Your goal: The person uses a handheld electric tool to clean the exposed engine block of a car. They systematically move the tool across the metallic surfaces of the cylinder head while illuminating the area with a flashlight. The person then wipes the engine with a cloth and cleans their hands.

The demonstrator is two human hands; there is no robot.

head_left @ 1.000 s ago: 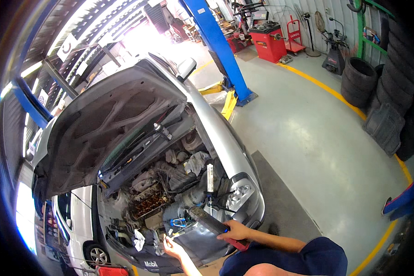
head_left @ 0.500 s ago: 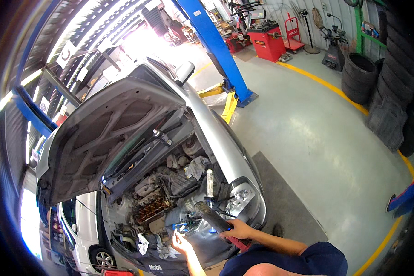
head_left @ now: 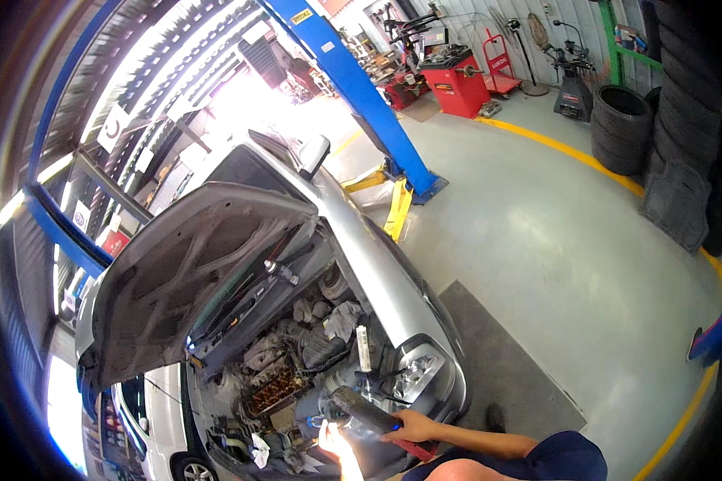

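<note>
My right hand (head_left: 409, 426) is closed round a long black work light (head_left: 365, 409) with a red handle, held over the front of an open engine bay. Close to its left, my left hand (head_left: 333, 442) is raised with its fingertips pinched together. Strong light washes out those fingers, so whatever is between them cannot be made out. Beyond both hands lies the engine (head_left: 277, 389), its top uncovered and brownish parts showing. A white tube (head_left: 363, 349) with a dark base stands upright near the headlight (head_left: 419, 370).
The raised hood (head_left: 196, 272) slopes over the bay. Grey cloth (head_left: 343, 321) and a white crumpled cloth (head_left: 261, 450) lie in it, and a spray can (head_left: 281, 272) rests near the windscreen. A blue lift post (head_left: 361, 104) stands beyond; stacked tyres (head_left: 620, 128) are at right.
My view has shifted, so the car sits a little lower in the picture. The left hand has become brightly lit, and the work light's head has tipped slightly toward it.
</note>
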